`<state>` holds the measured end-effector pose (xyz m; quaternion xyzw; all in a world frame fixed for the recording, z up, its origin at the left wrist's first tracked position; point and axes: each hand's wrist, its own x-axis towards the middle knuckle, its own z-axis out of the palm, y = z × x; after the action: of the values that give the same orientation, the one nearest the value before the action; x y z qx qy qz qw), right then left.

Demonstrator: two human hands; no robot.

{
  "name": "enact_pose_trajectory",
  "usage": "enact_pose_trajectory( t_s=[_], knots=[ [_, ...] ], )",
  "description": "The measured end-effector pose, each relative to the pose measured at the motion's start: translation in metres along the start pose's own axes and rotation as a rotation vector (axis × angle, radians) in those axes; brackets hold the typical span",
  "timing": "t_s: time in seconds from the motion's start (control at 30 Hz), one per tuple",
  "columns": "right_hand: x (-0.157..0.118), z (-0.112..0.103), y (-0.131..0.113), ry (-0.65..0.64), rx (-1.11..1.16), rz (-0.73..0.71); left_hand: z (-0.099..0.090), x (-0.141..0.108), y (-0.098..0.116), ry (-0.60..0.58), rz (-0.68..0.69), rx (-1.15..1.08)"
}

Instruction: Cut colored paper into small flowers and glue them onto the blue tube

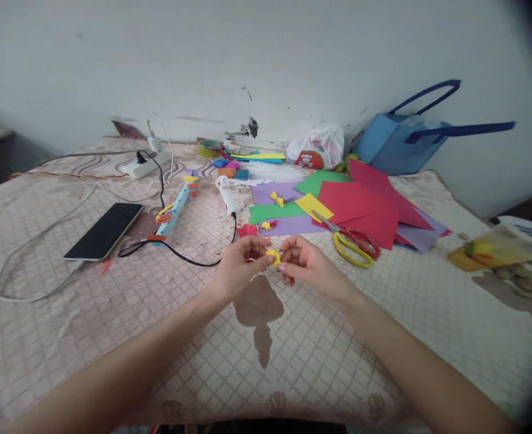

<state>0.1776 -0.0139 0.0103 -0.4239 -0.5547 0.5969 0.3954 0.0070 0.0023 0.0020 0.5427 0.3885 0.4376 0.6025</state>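
Between my hands, above the middle of the table, is a small curved piece of yellow paper (274, 258). My left hand (244, 266) pinches it between thumb and fingertips. At its other edge, the fingertips of my right hand (308, 265) are closed on it; my fingers partly cover the piece. Just beyond lie a yellow paper bow (277, 199), a smaller yellow-and-red paper piece (268, 225) and a red paper scrap (248, 230). Scissors (354, 244) with red and yellow handles rest to the right of my right hand, their blades over yellow paper (313, 206).
Coloured paper sheets (356, 205) pile up at right, before a blue bag (388, 144). A white glue gun (227, 196) trails its black cord leftward. Further left are a decorated light-blue strip (175, 211), a phone (105, 232) and a power strip (147, 164). A yellowish cup (483, 248) stands far right.
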Motion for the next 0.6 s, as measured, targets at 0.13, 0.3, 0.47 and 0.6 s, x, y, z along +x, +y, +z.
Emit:
enact_pose_trajectory(
  t_s=[0.13,0.3,0.47,0.6],
  knots=[
    [0.0002,-0.0004,0.001,-0.015,0.028,0.017,-0.0004,-0.0006,0.0,0.011,-0.04,-0.041],
    [0.0005,-0.0023,0.0031,-0.01,0.035,0.043,-0.0009,-0.002,0.0024,-0.038,-0.108,-0.062],
    [0.001,-0.003,0.0034,0.011,0.063,0.078,0.0003,-0.0008,0.0006,0.005,-0.033,0.031],
    [0.0008,-0.0044,0.0053,-0.031,0.126,0.104,0.0013,-0.0012,0.002,-0.027,-0.026,0.006]
  ],
)
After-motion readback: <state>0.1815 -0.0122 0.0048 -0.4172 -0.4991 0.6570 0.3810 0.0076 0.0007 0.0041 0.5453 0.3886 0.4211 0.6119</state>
